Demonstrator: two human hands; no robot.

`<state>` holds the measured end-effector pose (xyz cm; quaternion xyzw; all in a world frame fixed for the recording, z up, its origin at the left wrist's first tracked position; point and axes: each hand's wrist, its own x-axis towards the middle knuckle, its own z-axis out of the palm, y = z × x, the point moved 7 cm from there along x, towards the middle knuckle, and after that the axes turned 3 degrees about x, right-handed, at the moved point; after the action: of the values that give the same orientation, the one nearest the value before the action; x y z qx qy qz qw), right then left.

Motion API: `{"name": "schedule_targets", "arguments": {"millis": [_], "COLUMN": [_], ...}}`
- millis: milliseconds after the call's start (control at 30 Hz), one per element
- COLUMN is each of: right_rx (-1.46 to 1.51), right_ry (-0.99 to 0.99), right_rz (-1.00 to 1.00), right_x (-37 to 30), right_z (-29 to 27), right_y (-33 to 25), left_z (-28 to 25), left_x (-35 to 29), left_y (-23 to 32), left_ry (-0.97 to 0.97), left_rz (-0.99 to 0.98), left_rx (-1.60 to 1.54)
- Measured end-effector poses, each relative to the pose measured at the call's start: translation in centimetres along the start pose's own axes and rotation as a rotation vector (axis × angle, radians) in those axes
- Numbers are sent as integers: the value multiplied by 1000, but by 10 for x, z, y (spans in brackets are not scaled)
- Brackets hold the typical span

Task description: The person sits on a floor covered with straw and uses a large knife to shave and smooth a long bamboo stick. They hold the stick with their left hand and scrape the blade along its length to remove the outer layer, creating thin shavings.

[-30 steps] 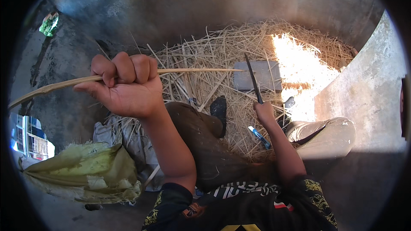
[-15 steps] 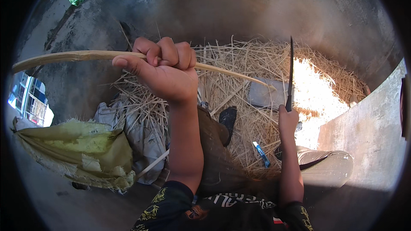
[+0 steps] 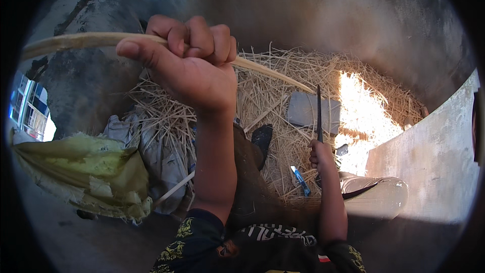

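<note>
My left hand (image 3: 189,63) is raised close to the camera, fist closed around a long pale bamboo strip (image 3: 76,40) that runs from the far left through the fist and tapers to a tip at the right. My right hand (image 3: 321,154) is lower down, gripping a dark knife (image 3: 319,114) with its blade pointing straight up. The strip's thin end reaches just to the top of the blade. Below both hands lies a heap of dry shavings (image 3: 262,91).
A flat grey stone (image 3: 308,111) lies in the shavings, and a blue-handled tool (image 3: 301,181) lies near my right leg. A yellow-green sack (image 3: 86,172) and grey cloth (image 3: 156,146) sit at left. A concrete wall (image 3: 429,151) rises at right, beside a white container (image 3: 379,197).
My left hand has risen and come nearer the camera with the strip. The knife in my right hand went from slanted to upright, and the strip's tip now meets the blade.
</note>
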<state>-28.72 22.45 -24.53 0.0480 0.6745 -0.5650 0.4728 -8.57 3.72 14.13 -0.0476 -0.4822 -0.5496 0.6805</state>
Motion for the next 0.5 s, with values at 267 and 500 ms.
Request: {"name": "schedule_targets", "arguments": {"millis": [267,500], "right_rx": [-47,489], "right_ry": [-88,27], "right_rz": [52,-1046], "right_x": [-24,-137], "right_z": [-4,-6], "right_y": [-6,-194], "left_z": [92,116], "left_x": [40,76], "left_y": [-59,-115], "left_ry": [-187,-204], "left_rz": [56,175], "left_rx": [90,163]}}
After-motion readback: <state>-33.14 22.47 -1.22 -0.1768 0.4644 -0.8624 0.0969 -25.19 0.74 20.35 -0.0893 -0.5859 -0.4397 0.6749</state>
